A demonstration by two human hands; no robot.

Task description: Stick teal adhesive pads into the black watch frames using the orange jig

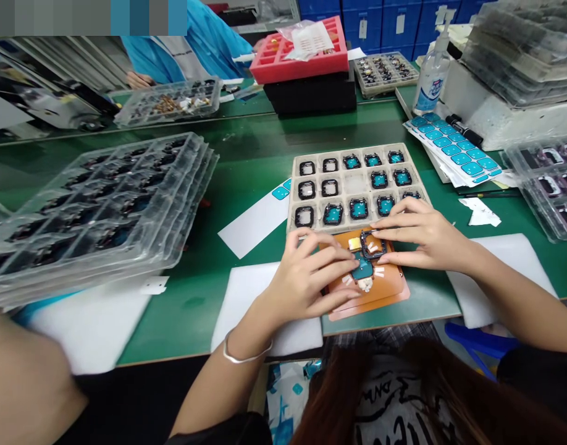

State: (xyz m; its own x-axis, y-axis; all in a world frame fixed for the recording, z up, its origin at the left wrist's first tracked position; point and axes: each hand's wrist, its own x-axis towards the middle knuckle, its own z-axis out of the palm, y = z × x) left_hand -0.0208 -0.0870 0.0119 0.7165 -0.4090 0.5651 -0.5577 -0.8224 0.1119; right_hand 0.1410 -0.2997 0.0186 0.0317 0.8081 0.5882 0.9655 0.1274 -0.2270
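An orange mat [390, 288] lies at the table's front edge, below a beige tray [355, 182] of black square frames, several with blue film. My right hand [422, 238] pinches a black square frame [373, 245] over the mat. Against a blue film piece [363, 267] just left of that frame rest the fingertips of my left hand [311, 272]; whether they grip it I cannot make out. A yellow piece [354, 243] and small white tabs [379, 272] are on the mat.
Stacked clear trays [126, 204] stand at left, with white foam [237, 309] nearer. Blue sticker sheets [459, 148] and a pump bottle [432, 80] are at back right. A red tray [302, 52] sits behind; a person in blue [204, 40] is across the table.
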